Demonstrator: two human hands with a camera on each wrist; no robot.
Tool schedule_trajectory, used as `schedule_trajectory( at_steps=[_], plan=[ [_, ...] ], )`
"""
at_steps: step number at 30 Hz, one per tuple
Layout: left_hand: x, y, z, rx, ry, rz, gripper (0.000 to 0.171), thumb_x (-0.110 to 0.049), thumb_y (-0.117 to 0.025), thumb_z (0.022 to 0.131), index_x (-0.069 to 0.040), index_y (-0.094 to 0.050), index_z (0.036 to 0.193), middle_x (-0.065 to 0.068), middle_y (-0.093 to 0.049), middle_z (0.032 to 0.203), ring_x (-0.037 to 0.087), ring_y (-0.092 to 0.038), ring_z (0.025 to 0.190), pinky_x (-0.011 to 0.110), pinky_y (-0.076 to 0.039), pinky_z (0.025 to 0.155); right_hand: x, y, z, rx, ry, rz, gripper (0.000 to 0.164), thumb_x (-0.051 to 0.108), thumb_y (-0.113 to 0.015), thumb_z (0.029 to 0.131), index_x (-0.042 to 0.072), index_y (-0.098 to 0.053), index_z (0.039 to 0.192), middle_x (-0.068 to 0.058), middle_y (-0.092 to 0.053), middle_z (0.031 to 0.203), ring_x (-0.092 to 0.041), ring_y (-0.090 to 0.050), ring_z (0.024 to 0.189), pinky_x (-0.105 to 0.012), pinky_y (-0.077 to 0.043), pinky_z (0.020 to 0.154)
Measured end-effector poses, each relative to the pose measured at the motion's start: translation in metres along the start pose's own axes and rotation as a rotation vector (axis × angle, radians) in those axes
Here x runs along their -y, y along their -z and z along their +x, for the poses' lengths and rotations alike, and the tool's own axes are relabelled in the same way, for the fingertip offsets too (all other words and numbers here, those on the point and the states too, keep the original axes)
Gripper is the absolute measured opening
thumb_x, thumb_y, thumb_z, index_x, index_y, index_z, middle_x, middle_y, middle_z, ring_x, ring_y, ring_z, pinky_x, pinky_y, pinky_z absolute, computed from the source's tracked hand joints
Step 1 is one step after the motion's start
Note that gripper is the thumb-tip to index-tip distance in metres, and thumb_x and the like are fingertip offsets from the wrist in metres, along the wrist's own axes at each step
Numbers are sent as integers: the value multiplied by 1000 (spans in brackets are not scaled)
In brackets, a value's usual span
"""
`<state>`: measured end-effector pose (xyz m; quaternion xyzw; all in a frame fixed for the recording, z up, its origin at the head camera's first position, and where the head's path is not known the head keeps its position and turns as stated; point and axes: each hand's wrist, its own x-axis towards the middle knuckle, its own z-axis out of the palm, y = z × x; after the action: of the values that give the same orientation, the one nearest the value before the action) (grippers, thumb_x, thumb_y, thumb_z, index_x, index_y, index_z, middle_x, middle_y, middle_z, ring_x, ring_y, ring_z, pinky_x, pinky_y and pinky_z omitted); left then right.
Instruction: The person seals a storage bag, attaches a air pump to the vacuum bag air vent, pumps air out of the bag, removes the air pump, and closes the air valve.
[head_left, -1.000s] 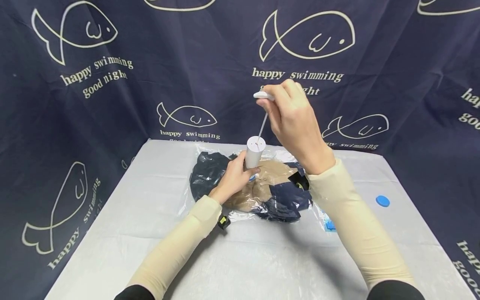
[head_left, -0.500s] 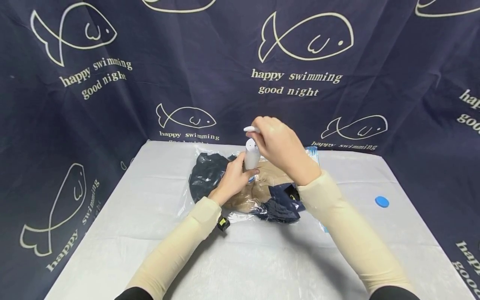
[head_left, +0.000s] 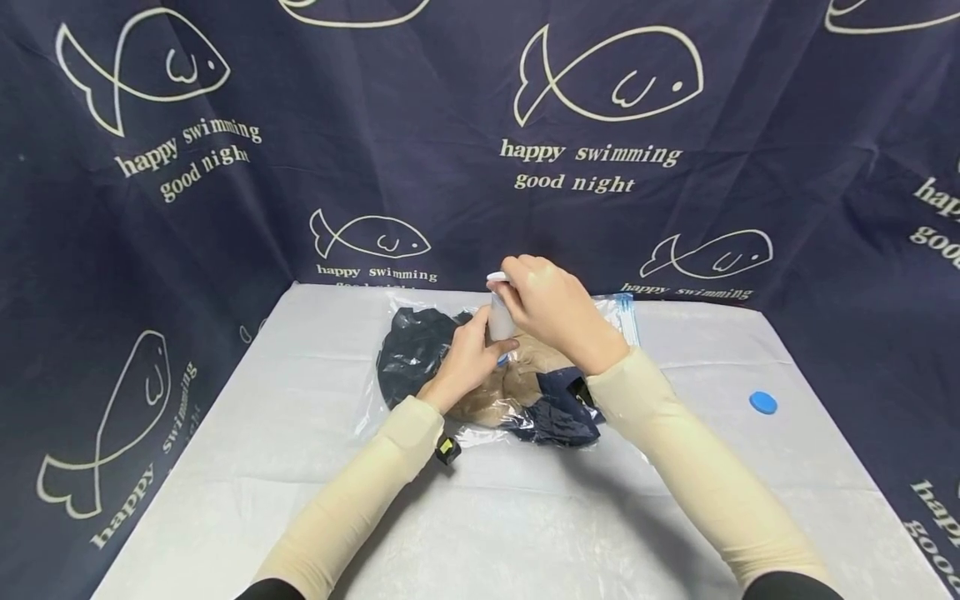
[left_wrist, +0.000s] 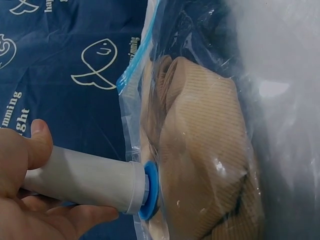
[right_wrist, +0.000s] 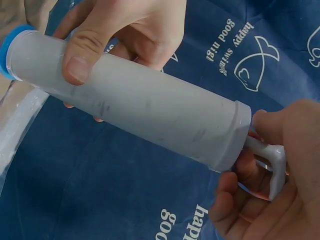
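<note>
My left hand (head_left: 468, 358) grips the white barrel of a hand pump (right_wrist: 150, 110), thumb on one side and fingers round the other. In the left wrist view the pump's end meets a blue round valve (left_wrist: 152, 190) on a clear plastic vacuum bag (left_wrist: 131, 112). Folded inside the bag is a tan ribbed garment (left_wrist: 200, 135), with dark clothing (head_left: 414, 354) beside it in the head view. My right hand (head_left: 555, 308) holds the pump's white handle (right_wrist: 276, 165), which sits close to the barrel's top. Most of the rod is hidden.
A blue round cap (head_left: 763, 402) lies on the white-covered table (head_left: 480, 533) at the right. The bag's blue zip edge (head_left: 625, 308) shows behind my right forearm. A dark blue curtain (head_left: 420, 142) with fish prints surrounds the table's back and sides.
My right hand has pushed the handle down from well above the barrel, and the long exposed rod has slid in. My left hand keeps its grip on the barrel in about the same place.
</note>
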<state>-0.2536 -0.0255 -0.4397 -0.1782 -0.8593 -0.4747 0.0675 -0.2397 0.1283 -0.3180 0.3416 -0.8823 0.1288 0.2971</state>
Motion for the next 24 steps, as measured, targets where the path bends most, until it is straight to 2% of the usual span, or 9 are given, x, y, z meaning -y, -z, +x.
schedule_trajectory(
  at_steps=[8, 11, 15, 19, 24],
  plan=[
    [1, -1, 1, -6, -5, 5, 52, -23, -79, 92, -10, -54, 136, 12, -71, 124, 27, -69, 112, 44, -57, 93, -1, -3, 1, 31, -16, 1, 26, 26, -56, 107, 7, -56, 89, -6, -50, 72, -24, -51, 64, -40, -49, 57],
    [3, -1, 1, -13, -12, 11, 50, -22, -79, 92, -10, -55, 134, 12, -71, 122, 27, -69, 111, 44, -57, 92, -1, -3, 1, 42, -8, -1, 24, 24, -55, 108, 5, -58, 93, -6, -52, 73, -24, -53, 64, -39, -49, 57],
    [3, -1, 2, -17, -19, 15, 49, -23, -79, 92, -10, -55, 133, 12, -71, 122, 27, -70, 110, 45, -57, 92, -1, 2, 4, 43, -6, -8, 21, 17, -57, 105, 6, -58, 87, -6, -53, 71, -24, -53, 62, -39, -49, 55],
    [1, -1, 3, -15, -16, 17, 50, -24, -79, 92, -10, -55, 134, 12, -71, 122, 28, -69, 110, 46, -57, 92, -2, 12, 8, 12, -8, 17, 13, 9, -62, 98, 7, -59, 85, -6, -59, 72, -24, -56, 62, -40, -51, 54],
    [0, -1, 2, -5, -8, 17, 54, -24, -78, 93, -10, -53, 138, 13, -70, 125, 30, -69, 114, 48, -56, 96, -2, 23, 13, -67, 16, 48, 11, 8, -64, 96, 5, -63, 86, -7, -59, 74, -23, -54, 63, -38, -50, 57]
  ],
)
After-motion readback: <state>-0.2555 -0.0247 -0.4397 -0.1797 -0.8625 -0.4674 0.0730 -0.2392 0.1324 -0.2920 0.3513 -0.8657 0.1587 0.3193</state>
